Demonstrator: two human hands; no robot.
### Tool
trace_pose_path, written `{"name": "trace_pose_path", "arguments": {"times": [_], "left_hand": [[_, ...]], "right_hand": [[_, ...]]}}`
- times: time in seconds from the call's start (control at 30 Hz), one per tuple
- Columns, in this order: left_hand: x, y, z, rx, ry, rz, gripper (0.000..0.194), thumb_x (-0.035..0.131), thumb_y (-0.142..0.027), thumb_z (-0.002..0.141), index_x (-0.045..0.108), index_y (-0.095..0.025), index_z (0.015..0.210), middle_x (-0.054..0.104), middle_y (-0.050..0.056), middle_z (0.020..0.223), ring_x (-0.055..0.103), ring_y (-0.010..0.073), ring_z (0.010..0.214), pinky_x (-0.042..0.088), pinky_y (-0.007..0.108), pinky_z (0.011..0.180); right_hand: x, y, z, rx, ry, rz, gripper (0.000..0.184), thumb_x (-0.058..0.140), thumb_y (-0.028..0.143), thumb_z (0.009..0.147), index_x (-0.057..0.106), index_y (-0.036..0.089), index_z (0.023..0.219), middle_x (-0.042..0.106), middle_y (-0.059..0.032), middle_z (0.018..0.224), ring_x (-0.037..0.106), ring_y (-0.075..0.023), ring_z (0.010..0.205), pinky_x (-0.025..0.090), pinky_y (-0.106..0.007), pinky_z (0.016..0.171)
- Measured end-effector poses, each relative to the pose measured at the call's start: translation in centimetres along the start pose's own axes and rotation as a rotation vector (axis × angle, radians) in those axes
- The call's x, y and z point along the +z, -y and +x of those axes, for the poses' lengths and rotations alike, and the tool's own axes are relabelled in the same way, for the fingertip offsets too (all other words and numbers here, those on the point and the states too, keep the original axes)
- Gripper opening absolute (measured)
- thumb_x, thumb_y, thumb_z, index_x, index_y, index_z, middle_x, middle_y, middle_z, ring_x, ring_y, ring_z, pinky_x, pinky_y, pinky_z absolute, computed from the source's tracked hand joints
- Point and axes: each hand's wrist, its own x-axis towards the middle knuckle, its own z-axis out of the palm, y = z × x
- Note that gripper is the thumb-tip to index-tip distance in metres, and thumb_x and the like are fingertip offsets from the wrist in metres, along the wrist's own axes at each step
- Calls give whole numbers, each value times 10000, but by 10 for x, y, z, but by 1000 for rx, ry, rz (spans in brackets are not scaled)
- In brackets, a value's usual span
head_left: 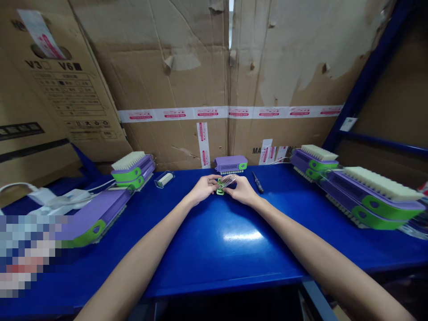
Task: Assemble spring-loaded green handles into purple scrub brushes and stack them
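Note:
Near the middle of the blue table (pixel 214 249), both of my hands meet above its surface. The fingers of my left hand (pixel 202 191) are closed on a small, bright green plastic piece (pixel 220 186). My right hand (pixel 242 191) pinches a shiny wire coil spring (pixel 229 180) between thumb and fingers, close against the green piece. Whether the spring is attached to that piece I cannot tell. Right of my right hand lies a dark screwdriver (pixel 257 183). Behind my hands sits a purple housing with a green end (pixel 231 163).
Purple-and-green units with cream toothed blocks are stacked at right (pixel 374 196) and left (pixel 133 169). Another purple unit (pixel 95 211) lies nearer on the left, by white power strips (pixel 63 198) with cables. A clear box (pixel 164 179) holds a pale block. Cardboard (pixel 174 84) walls the back.

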Motion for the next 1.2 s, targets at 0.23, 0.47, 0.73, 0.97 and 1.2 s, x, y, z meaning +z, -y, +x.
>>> {"name": "trace_pose_path", "arguments": {"times": [0.23,0.47,0.73,0.97,1.2], "left_hand": [[2,-1,-1,3,-4,25,423,645,-147,687,615,-80,1104,632,27,704,533,99,565,382,207,514],[0,0,0,13,24,9,438,632,-151,680,616,-81,1112,647,39,735,535,103,592,385,214,538],[-4,-10,-7,-3,105,-45,568,691,-160,631,578,-97,1184,664,60,819,554,104,626,376,220,570],[-6,-7,-5,0,94,-38,589,725,-207,648,558,-98,1202,636,44,796,560,103,621,393,225,578],[-2,-5,-3,-26,31,-14,618,735,-187,632,552,-70,1210,614,23,728,528,95,566,375,231,544]], "right_hand": [[1,-4,-1,-56,34,-22,173,665,118,713,675,194,868,707,-41,937,641,-202,867,488,-320,805],[3,-2,1,-12,19,-14,148,670,118,713,681,176,848,710,-50,901,649,-199,825,493,-309,754],[2,6,2,52,-10,65,114,671,117,695,679,171,795,714,-38,842,655,-189,780,491,-300,742],[2,-4,3,217,-13,212,207,699,203,657,671,153,856,699,-39,825,628,-177,741,493,-290,680],[-1,-4,2,236,50,333,273,609,121,660,678,144,923,683,-41,846,603,-154,747,499,-274,679]]}}
